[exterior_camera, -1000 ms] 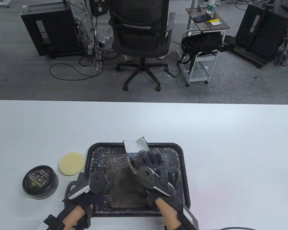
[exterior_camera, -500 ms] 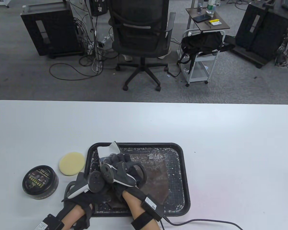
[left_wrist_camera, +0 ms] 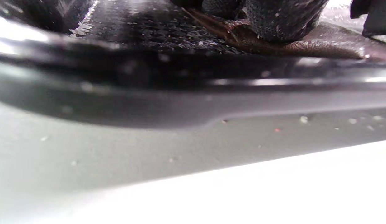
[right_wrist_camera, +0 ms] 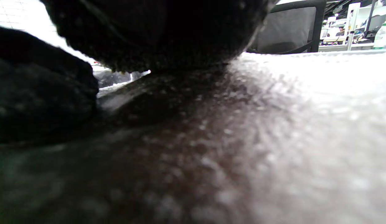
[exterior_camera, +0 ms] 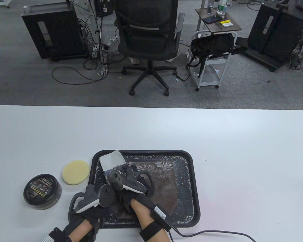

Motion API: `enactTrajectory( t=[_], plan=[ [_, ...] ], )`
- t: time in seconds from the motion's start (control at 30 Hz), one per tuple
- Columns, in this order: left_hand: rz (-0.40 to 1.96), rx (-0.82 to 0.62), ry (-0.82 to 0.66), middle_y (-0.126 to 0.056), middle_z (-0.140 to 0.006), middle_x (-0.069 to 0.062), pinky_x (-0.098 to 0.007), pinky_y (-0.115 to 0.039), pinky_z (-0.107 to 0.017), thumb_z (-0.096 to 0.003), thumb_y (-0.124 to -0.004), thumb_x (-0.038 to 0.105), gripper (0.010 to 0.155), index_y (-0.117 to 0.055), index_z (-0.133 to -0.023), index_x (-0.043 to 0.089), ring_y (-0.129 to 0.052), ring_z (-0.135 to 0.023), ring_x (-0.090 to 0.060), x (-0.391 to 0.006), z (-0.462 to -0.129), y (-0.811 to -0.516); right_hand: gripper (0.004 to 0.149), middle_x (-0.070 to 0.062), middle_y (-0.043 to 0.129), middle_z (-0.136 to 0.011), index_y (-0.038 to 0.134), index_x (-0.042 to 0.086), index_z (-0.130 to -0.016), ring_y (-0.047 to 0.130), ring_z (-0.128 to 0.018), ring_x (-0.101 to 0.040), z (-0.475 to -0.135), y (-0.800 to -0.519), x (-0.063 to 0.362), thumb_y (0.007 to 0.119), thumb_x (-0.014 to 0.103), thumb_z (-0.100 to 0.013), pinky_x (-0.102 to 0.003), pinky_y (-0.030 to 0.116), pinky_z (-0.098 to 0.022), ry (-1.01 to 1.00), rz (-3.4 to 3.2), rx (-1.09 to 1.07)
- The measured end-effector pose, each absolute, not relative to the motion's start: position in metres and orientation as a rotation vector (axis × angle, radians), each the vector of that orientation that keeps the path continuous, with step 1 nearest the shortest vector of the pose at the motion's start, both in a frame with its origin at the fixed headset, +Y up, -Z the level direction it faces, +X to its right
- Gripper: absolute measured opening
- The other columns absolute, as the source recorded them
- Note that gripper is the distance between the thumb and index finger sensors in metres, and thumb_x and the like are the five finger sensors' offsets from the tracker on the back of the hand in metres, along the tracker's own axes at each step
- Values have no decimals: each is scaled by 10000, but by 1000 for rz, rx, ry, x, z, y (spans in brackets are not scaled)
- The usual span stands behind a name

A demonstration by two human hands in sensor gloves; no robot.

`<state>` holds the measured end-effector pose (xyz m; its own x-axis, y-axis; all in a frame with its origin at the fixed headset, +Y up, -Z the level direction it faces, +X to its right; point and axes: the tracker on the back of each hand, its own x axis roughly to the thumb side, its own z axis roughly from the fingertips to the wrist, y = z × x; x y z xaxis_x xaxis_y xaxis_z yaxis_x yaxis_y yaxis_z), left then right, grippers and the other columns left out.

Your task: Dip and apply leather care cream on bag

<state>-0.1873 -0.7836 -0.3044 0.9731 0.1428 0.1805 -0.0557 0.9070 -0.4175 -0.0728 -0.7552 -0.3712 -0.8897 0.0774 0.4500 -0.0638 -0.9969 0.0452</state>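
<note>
Brown leather bag under both hands.

Quick count of what's on the white surface: one black tray, one brown leather bag lying flat in it, one white cloth at the tray's upper left, one round yellow sponge pad, one black tin of care cream at lower left. Two gloved hands, left and right. Behind: one office chair, one white cart.
</note>
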Motion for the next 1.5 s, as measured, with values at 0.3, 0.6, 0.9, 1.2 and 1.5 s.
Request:
enactTrajectory(
  t=[0.3,0.6,0.9,1.2,1.5],
  plan=[
    [110,-424,-206,-396,-1136,80,-622,-235,-780,-414,-735,525,641,-552,-999,336,-351,-1117,-246,-188,-305,-784,538,7,694,-1063,736,325,-968,668,-980,-293,-374,-754,-59,735,245,-436,-506,534,-718,71,3094,663],
    [110,-425,-204,-376,-1139,83,-616,-215,-782,-417,-724,524,644,-537,-1004,336,-316,-1119,-240,-188,-305,-785,543,-3,690,-1060,726,318,-972,728,-955,-306,-380,-751,-31,736,245,-434,-505,574,-706,144,3124,558],
    [113,-437,-210,-362,-1140,87,-611,-208,-780,-420,-715,531,644,-523,-1006,343,-300,-1119,-238,-188,-305,-786,538,-2,693,-1059,735,324,-966,709,-961,-292,-386,-752,10,734,245,-433,-502,579,-707,199,3146,405],
    [118,-443,-207,-344,-1142,90,-614,-206,-779,-422,-704,534,646,-507,-1009,350,-296,-1120,-241,-189,-305,-786,532,-10,703,-1054,755,313,-956,701,-960,-290,-387,-745,39,733,239,-429,-505,586,-703,135,3204,219],
    [154,-473,-196,-300,-1144,106,-613,-186,-776,-422,-699,537,660,-467,-1016,368,-247,-1120,-244,-193,-304,-789,538,-46,689,-1055,744,283,-965,707,-953,-326,-393,-741,88,733,224,-430,-524,595,-694,185,3071,-60]
  ],
)
